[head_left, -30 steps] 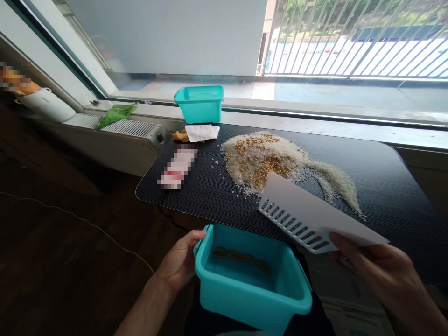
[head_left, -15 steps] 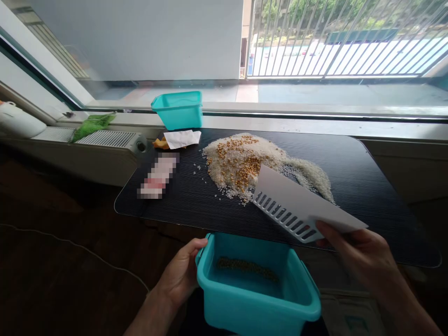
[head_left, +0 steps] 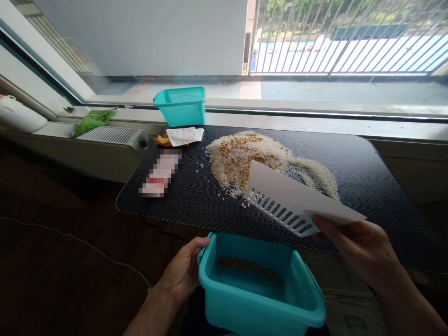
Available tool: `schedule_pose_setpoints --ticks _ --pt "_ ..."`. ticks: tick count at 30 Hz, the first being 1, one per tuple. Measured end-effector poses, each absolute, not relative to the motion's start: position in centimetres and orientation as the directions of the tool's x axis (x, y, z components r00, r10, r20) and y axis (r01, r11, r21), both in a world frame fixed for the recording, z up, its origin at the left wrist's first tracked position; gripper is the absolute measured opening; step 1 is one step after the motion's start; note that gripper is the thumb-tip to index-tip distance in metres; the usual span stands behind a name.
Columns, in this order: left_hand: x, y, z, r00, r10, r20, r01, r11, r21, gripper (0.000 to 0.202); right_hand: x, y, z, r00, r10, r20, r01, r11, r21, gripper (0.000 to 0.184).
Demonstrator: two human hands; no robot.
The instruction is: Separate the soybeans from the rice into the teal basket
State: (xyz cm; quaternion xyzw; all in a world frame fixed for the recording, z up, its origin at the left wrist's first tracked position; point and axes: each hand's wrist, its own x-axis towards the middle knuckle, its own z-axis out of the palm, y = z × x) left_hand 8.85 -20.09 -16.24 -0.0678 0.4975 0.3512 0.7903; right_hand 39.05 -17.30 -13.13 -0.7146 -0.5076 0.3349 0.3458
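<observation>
My left hand point(head_left: 185, 268) grips the left rim of a teal plastic bin point(head_left: 262, 305), held below the table's front edge. A strip of small grains point(head_left: 248, 267) lies on the bin's bottom. In my right hand point(head_left: 360, 247) is a white flat plastic sheet point(head_left: 297, 193) with a row of slots along its lower edge. Its far end touches or overlaps the near side of a pile of white rice and yellow kernels point(head_left: 241, 158); which of the two I cannot tell. A thinner arm of rice point(head_left: 320, 175) trails right, partly behind the sheet.
A second teal bin point(head_left: 182, 107) stands at the table's back left. Near it lie a white paper point(head_left: 185, 136) and a blurred pinkish packet point(head_left: 162, 173). The dark table point(head_left: 196, 205) meets the windowsill. A radiator point(head_left: 115, 140) with a green cloth point(head_left: 93, 122) is at left.
My right hand has shifted the slotted sheet slightly left and up along the pile's near edge. The camera view has moved a little. My left hand keeps its hold on the bin.
</observation>
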Motion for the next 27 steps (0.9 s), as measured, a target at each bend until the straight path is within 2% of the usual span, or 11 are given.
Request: schedule_pose_setpoints --ticks 3,9,13,16,18,20,24,27 --pt "8.5 -20.0 -16.2 0.250 0.497 -0.831 -0.633 0.734 0.248 0.013 39.2 -17.3 -13.1 0.222 0.967 -0.126 0.518 -0.226 -0.825 0.024" --pt "7.3 -20.1 -16.3 0.214 0.511 -0.832 -0.647 0.713 0.271 0.013 36.4 -15.6 -13.5 0.149 0.983 -0.108 0.436 -0.163 -0.885 0.022" --pt "6.3 -20.1 -16.1 0.150 0.531 -0.834 -0.648 0.690 0.323 0.014 35.0 -14.9 -13.5 -0.008 0.991 -0.137 0.434 -0.120 -0.893 0.024" --pt "5.6 -20.1 -15.9 0.120 0.507 -0.854 -0.651 0.689 0.318 0.017 35.0 -15.6 -12.8 -0.195 0.961 -0.196 0.472 -0.083 -0.878 0.026" --pt "5.4 -20.2 -15.9 0.116 0.503 -0.857 -0.654 0.687 0.315 0.017 35.2 -16.5 -12.4 -0.247 0.943 -0.223 0.490 -0.077 -0.868 0.027" --pt "5.5 -20.3 -15.9 0.122 0.509 -0.852 -0.662 0.681 0.312 0.016 35.3 -17.4 -12.4 -0.139 0.968 -0.210 0.470 -0.122 -0.874 0.026" --pt "6.7 -20.4 -16.2 0.178 0.519 -0.836 -0.679 0.680 0.277 0.013 34.8 -18.8 -13.3 0.254 0.957 -0.140 0.326 -0.221 -0.919 0.019" --pt "7.8 -20.3 -16.4 0.230 0.522 -0.822 -0.666 0.700 0.258 0.013 34.8 -19.2 -14.3 0.378 0.916 -0.132 0.270 -0.245 -0.931 0.016"
